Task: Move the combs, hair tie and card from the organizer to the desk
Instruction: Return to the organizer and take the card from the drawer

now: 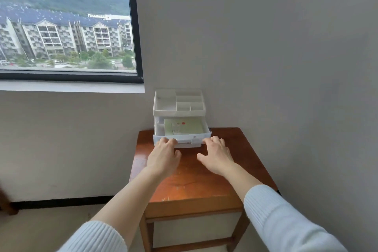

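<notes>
A white plastic organizer (161, 108) stands at the back of a small wooden desk (194, 180), against the wall. Its top tray has several compartments that look bare. Its upper drawer (206, 134) is pulled out toward me, and a pale green card (184, 126) with a red dot lies flat inside. My left hand (163, 155) has its fingertips on the left part of the drawer's front edge. My right hand (216, 155) rests its fingertips on the right part of that edge, thumb spread. No combs or hair tie show.
The desk sits in a corner, with a grey wall close on the right and behind. A large window with a black frame (137, 26) and a white sill is up to the left. Beige floor (51, 225) lies left of the desk.
</notes>
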Tool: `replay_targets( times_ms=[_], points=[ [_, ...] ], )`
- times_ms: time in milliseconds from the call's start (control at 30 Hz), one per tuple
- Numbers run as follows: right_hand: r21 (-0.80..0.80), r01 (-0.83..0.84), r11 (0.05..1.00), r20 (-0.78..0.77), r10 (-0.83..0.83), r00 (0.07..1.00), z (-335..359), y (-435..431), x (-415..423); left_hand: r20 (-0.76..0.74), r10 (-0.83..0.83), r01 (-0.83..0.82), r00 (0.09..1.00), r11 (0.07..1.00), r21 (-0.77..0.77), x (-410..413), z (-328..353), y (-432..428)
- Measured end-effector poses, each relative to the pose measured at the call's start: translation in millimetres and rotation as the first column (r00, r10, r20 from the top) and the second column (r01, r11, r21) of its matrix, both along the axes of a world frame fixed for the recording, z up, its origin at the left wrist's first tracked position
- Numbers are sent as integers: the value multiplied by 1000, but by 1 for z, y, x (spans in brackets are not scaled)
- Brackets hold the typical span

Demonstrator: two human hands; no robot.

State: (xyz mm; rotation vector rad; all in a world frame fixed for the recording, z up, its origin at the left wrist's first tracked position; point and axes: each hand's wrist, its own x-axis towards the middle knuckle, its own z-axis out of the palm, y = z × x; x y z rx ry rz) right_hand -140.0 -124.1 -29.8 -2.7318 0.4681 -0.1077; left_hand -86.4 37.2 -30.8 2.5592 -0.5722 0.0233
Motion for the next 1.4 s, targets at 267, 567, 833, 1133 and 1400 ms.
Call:
replay_targets(
  times_ms=[267,567,833,1133,1400],
  points=[
    [-23,110,994,-41,-111,993,-23,-53,128,-146,-14,9,989,999,-34,133,-20,-46],
    [-88,179,980,-218,-194,956,-45,-60,181,-270,-21,88,963,967,239,191,-33,-67],
    [6,257,966,-239,-248,939,-50,-56,188,-328,23,64,945,966,251,212,-27,-70],
    [12,265,964,-262,-253,931,-50,-54,192,-389,94,73,917,917,392,201,-29,-89],
    [28,279,960,-270,-262,927,-51,-53,194,-388,254,-155,886,951,269,195,-30,-95]
  ],
)
